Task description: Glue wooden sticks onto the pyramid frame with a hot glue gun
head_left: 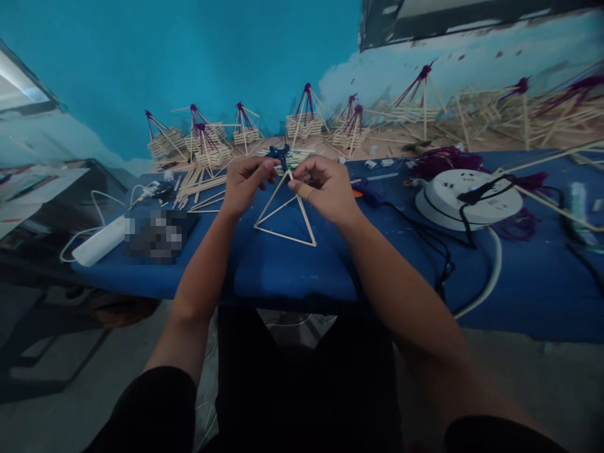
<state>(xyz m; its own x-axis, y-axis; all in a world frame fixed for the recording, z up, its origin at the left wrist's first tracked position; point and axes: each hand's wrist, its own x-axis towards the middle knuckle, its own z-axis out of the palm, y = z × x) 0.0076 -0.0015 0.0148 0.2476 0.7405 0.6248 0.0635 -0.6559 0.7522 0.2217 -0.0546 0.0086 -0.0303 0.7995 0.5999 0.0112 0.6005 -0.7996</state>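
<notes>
A small pyramid frame of thin wooden sticks (285,221) rests on the blue table (292,270) in front of me. My left hand (245,184) and my right hand (325,189) meet at its top corner, fingers pinched on the sticks there. A tan bandage wraps one finger of my right hand. A dark blue clamp-like piece (279,153) sits just behind the frame's tip.
Loose sticks (201,187) lie left of my hands. Several finished stick pyramids with purple thread tops (304,119) line the back. A round white power socket (467,198) with black cables sits to the right, a white power strip (100,242) at the left.
</notes>
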